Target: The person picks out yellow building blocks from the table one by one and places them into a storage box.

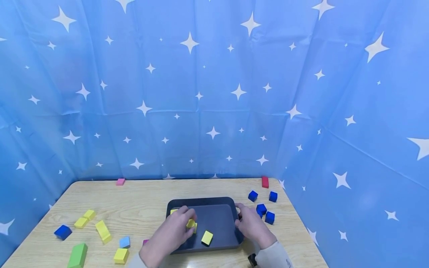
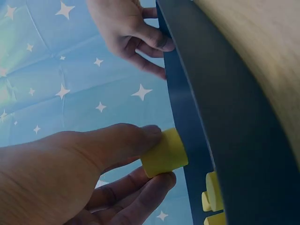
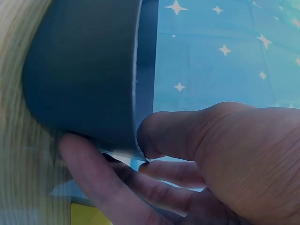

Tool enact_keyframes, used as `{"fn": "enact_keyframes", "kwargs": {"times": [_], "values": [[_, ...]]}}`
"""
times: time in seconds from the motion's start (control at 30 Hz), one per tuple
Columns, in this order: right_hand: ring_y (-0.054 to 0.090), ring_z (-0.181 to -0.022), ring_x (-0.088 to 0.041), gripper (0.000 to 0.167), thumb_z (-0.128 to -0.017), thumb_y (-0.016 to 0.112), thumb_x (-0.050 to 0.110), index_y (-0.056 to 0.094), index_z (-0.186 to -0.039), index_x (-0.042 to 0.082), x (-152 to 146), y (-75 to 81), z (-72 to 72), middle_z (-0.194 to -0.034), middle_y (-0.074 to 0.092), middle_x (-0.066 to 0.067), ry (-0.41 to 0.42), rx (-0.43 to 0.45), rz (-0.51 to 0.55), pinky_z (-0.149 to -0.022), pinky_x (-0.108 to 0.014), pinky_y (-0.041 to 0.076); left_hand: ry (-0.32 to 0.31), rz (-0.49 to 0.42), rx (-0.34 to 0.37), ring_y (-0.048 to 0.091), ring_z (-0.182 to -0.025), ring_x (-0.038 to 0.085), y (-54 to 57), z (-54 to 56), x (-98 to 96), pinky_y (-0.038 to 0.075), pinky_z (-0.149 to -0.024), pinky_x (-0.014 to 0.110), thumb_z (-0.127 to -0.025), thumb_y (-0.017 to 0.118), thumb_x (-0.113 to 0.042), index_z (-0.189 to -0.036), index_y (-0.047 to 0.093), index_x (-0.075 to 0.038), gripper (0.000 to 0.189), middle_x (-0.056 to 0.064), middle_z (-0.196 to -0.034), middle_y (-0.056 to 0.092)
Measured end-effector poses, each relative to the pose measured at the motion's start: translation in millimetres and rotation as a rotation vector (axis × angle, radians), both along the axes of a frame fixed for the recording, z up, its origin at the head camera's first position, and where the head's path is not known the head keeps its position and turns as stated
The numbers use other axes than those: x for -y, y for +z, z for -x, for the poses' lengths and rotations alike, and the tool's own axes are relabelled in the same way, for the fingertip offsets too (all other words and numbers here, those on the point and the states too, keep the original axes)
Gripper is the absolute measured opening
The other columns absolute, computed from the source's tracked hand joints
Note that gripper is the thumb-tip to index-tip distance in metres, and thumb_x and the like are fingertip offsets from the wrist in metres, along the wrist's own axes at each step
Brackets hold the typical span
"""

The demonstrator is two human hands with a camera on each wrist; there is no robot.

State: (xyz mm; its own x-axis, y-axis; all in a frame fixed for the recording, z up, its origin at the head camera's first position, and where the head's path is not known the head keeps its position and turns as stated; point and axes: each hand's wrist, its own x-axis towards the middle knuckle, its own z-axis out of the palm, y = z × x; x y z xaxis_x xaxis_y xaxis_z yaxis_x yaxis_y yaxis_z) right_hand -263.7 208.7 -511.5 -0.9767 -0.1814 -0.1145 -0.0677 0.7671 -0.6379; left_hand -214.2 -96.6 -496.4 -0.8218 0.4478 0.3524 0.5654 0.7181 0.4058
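Over the left part of a dark grey tray (image 1: 218, 247), my left hand (image 1: 172, 231) pinches a yellow block (image 2: 165, 153) between thumb and fingertips. Inside the tray, another yellow block (image 1: 207, 238) lies near the front wall, and more yellow pieces (image 2: 214, 190) show beyond the rim in the left wrist view. At the tray's right end my right hand (image 1: 253, 225) grips the wall. Its thumb lies over the rim, and the other fingers are on the outer side. My left hand partly hides the pieces beneath it.
Several dark blue cubes (image 1: 269, 217) and a red block (image 1: 265, 182) lie right of the tray. On the left are yellow blocks (image 1: 121, 256), a green block (image 1: 77, 255), a blue block (image 1: 63, 232) and a light blue one (image 1: 124, 242). A pink block (image 1: 120, 182) sits near the back edge.
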Motion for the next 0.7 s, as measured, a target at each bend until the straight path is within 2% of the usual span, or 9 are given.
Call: {"fn": "enact_keyframes", "kwargs": {"times": [0.13,0.27,0.4,0.7], "values": [[0.074,-0.085,-0.023,0.063,-0.106,0.078,-0.003,0.058,-0.165,-0.002,0.0,-0.4,-0.8,-0.12,0.08,-0.021,0.0,0.0,0.004,-0.069,-0.039,0.068,-0.073,0.012,0.054,0.049,-0.076,-0.002,-3.0,-0.6,0.5,0.052,-0.064,0.019,-0.096,0.095,-0.005,-0.108,0.077,-0.01,0.022,-0.001,-0.1,0.068],[0.074,-0.084,-0.022,0.063,-0.106,0.077,-0.003,0.057,-0.166,-0.002,0.1,0.1,-0.4,-0.119,0.08,-0.021,0.005,0.002,0.013,-0.066,-0.038,0.067,-0.108,0.046,0.074,0.049,-0.077,-0.003,-5.5,-1.3,-0.3,0.052,-0.065,0.017,-0.097,0.094,-0.004,-0.106,0.078,-0.011,0.02,-0.002,-0.098,0.068],[0.073,-0.082,-0.022,0.063,-0.106,0.077,-0.003,0.057,-0.166,-0.001,0.2,0.2,0.1,-0.118,0.079,-0.021,0.005,0.006,0.019,-0.064,-0.037,0.065,-0.127,0.072,0.067,0.05,-0.077,-0.004,-8.1,-1.1,-0.3,0.052,-0.066,0.016,-0.096,0.095,-0.005,-0.106,0.078,-0.011,0.021,-0.004,-0.097,0.069],[0.073,-0.083,-0.022,0.063,-0.106,0.077,-0.003,0.058,-0.166,-0.001,-1.2,-2.3,1.0,-0.119,0.079,-0.02,0.0,0.009,0.017,-0.064,-0.037,0.065,-0.128,0.077,0.13,0.053,-0.079,-0.004,-8.4,-2.4,-0.1,0.054,-0.069,0.017,-0.096,0.095,-0.006,-0.106,0.079,-0.013,0.02,-0.004,-0.098,0.07]]}}
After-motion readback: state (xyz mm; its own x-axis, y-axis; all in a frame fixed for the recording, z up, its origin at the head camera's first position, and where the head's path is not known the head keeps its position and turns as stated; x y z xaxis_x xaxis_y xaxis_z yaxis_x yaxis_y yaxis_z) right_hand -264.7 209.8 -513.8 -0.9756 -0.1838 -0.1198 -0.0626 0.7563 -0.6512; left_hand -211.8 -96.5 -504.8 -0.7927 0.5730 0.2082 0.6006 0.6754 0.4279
